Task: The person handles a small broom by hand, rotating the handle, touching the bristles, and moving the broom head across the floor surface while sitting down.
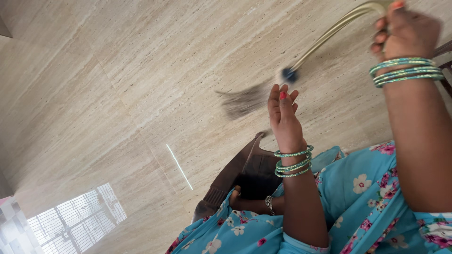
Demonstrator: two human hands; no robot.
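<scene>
My right hand (406, 32) is closed around the top of a broom's pale golden handle (329, 36) at the upper right. The handle runs down-left to a blue binding (288, 75) and blurred grey bristles (245, 99) over the floor. My left hand (282, 115) is raised just below the blue binding, fingers loosely extended, with nothing in it. I cannot tell whether its fingertips touch the broom. Both wrists carry green bangles. My blue flowered garment (358, 202) fills the lower right.
The floor (117, 84) is polished beige stone tile and reflects a barred window (75, 223) at the lower left. A dark brown plastic object (245, 171) lies on the floor next to my foot (249, 203), which wears an anklet.
</scene>
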